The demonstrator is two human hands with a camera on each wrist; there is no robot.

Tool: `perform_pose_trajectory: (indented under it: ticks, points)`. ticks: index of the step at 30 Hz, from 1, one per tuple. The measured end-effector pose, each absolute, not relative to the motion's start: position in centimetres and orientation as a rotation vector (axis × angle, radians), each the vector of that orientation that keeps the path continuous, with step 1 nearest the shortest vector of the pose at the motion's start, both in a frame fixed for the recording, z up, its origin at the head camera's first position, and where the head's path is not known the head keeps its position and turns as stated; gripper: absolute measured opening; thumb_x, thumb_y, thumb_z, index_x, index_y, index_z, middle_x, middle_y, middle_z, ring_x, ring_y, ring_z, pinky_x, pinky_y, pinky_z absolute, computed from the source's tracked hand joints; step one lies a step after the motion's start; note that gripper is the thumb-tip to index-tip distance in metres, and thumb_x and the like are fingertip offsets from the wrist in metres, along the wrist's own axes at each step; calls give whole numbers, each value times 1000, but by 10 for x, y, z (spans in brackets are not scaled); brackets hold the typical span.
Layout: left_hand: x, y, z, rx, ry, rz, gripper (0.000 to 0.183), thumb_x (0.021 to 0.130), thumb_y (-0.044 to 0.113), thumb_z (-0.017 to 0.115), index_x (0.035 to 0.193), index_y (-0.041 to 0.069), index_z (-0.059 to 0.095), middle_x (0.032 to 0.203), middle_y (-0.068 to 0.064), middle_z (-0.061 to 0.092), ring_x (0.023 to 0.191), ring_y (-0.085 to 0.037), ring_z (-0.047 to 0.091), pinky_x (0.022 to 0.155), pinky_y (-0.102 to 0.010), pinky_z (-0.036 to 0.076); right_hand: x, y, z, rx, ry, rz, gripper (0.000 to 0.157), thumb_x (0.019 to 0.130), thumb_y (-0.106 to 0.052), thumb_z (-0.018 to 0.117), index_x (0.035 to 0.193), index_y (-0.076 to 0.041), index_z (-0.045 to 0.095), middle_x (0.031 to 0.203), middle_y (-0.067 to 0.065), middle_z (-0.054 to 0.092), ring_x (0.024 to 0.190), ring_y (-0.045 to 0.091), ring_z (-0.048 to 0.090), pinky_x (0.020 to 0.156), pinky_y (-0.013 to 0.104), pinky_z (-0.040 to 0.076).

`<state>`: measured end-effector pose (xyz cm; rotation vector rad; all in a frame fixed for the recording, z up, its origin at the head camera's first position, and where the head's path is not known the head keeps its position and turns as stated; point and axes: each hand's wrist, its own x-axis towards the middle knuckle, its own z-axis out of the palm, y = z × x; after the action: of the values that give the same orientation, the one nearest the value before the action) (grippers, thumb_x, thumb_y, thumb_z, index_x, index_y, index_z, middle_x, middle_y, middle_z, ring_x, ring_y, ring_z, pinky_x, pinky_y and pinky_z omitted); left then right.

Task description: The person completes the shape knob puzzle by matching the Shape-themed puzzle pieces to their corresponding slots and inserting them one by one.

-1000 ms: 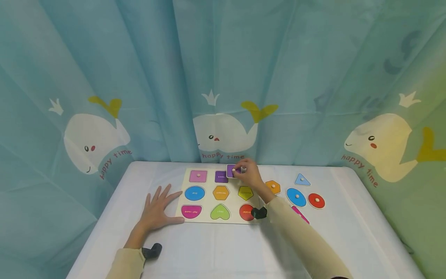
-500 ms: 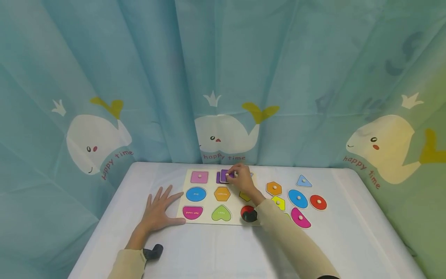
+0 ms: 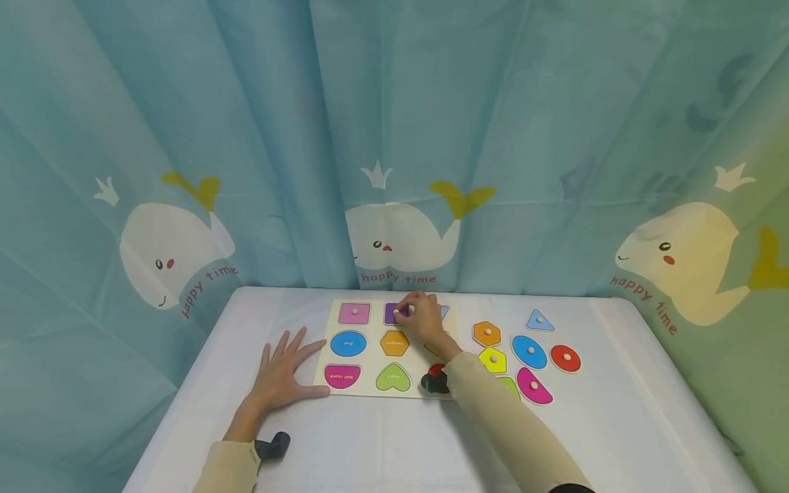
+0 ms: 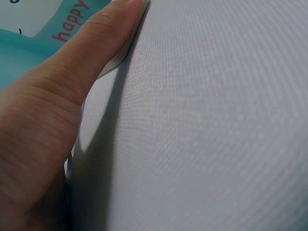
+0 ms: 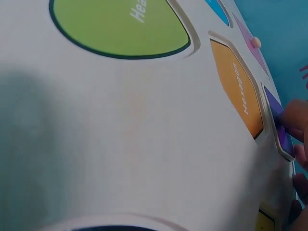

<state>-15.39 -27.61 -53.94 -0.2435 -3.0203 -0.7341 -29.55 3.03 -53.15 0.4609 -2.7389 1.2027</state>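
Head: purple square (image 3: 391,316) in right hand (image 3: 424,320)

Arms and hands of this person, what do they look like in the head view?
The left sleeve and right sleeve are long and beige, each with a small black device near its end. The left hand and right hand show no gloves.

Soft, even light fills the head view, with a warmer yellow-green glow on the right of the curtain (image 3: 761,137) and a faint shadow on the pale counter (image 3: 622,438) beside the right sleeve (image 3: 511,431). Small lettering on the board (image 3: 370,358) looks soft. In the left wrist view, a dark shadow band runs beside the thumb (image 4: 91,45); the right wrist view is dimmer, with blurry-edged shadows at left and lower right.
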Motion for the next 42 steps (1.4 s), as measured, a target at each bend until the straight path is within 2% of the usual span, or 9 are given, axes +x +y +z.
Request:
perform_pose_trajectory:
  ticks: [9,27,35,42]
  points:
    - [-152,-276,-540,-274,-2991,-737,97,67,64,85,149,22,56,164,-23,31,151,-54,14,112,-81,3,-294,30,-532,453,-2749,1200,5,85,-13,80,89,-10,80,115,10,67,110,35,51,100,58,36]
    - [-154,-277,-538,-256,-3018,-726,96,68,63,86,149,23,55,165,-21,29,152,-53,12,113,-80,2,-295,29,-533,393,-2800,1218,6,87,-17,79,91,-13,80,119,8,66,115,33,49,107,57,34]
    - [-153,-276,-539,-267,-3012,-735,97,68,64,85,149,22,55,165,-22,30,152,-54,12,113,-80,2,-299,41,-527,597,-2897,1062,18,91,-25,78,107,-16,77,127,9,65,117,35,50,104,57,38]
    - [-152,-276,-536,-259,-3030,-715,97,68,64,85,150,22,54,165,-22,29,152,-54,12,113,-80,1,-298,60,-511,797,-2931,920,35,91,-26,80,124,-14,71,121,7,68,117,32,56,104,55,44]
